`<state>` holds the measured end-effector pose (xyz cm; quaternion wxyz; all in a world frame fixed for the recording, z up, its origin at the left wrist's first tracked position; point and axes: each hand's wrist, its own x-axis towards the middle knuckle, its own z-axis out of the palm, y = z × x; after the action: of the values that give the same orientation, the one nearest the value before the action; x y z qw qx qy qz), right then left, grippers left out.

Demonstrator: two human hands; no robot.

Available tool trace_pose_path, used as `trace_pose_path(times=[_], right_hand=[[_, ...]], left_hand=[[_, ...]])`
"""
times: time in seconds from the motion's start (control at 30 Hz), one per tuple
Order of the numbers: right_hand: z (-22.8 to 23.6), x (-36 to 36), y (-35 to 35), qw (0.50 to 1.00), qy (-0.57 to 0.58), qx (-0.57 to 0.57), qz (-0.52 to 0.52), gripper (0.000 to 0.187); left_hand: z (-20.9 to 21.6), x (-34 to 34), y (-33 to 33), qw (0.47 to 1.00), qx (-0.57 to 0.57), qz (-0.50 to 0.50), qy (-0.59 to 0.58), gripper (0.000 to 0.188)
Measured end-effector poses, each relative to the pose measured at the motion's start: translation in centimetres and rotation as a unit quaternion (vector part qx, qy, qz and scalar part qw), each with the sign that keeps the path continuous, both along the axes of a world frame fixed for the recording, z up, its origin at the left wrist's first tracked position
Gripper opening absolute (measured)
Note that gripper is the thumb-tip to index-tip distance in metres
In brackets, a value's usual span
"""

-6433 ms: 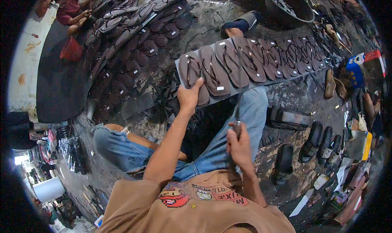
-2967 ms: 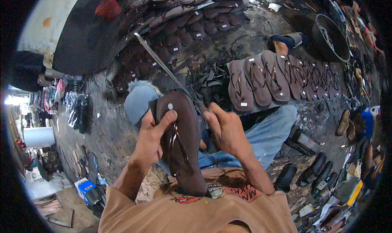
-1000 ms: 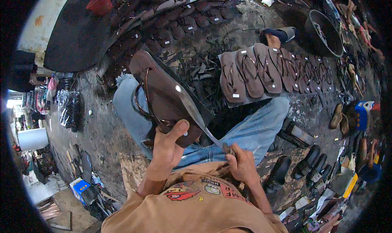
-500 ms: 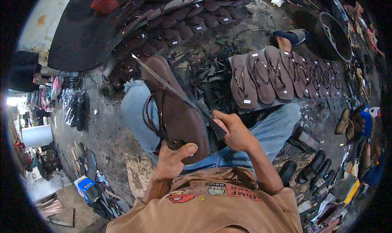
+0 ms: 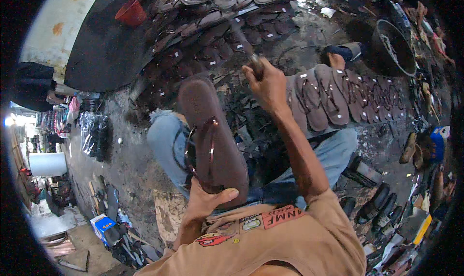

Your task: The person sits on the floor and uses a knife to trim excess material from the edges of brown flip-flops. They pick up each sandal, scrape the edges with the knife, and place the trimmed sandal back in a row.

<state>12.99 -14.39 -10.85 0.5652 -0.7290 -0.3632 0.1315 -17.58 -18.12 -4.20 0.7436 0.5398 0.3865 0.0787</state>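
The brown sandal (image 5: 224, 152) is held above the lap by its near end, pinched in the left hand (image 5: 208, 198) — thumb pressed on the sole's top, fingers mostly hidden — with its long axis running forward and slightly left from the grip. The knife (image 5: 257, 68), its blade blurred, is clasped in the right hand (image 5: 269, 82), raised beyond and right of the sandal, well apart. Matt, dark and smooth, the sole is crossed by glossy straps (image 5: 211, 143).
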Motion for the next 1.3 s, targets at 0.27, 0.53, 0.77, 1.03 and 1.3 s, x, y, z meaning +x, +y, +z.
trace_pose_path(times=[0.27, 0.53, 0.77, 1.03, 1.3], right_hand=[[7.7, -7.6, -9.6, 0.964, 0.249, 0.087, 0.032, 0.019], [5.8, -11.9, -23.4, 0.974, 0.132, -0.132, 0.124, 0.036], [3.0, -15.3, -27.5, 0.955, 0.07, -0.243, 0.155, 0.025], [8.3, -3.3, -15.5, 0.911, -0.06, -0.247, 0.324, 0.039], [9.3, -3.0, -10.5, 0.906, -0.037, -0.199, 0.372, 0.05]], left_hand=[[5.0, 7.7, 2.2, 0.995, -0.001, 0.083, -0.055, 0.058], [7.0, 3.9, 6.0, 0.987, -0.122, 0.071, -0.075, 0.038], [7.7, 4.0, 4.6, 0.996, -0.041, 0.08, 0.0, 0.039], [7.9, 4.6, 4.7, 0.995, 0.073, 0.02, 0.066, 0.044], [7.6, 4.6, 4.8, 0.998, 0.044, 0.021, 0.047, 0.045]])
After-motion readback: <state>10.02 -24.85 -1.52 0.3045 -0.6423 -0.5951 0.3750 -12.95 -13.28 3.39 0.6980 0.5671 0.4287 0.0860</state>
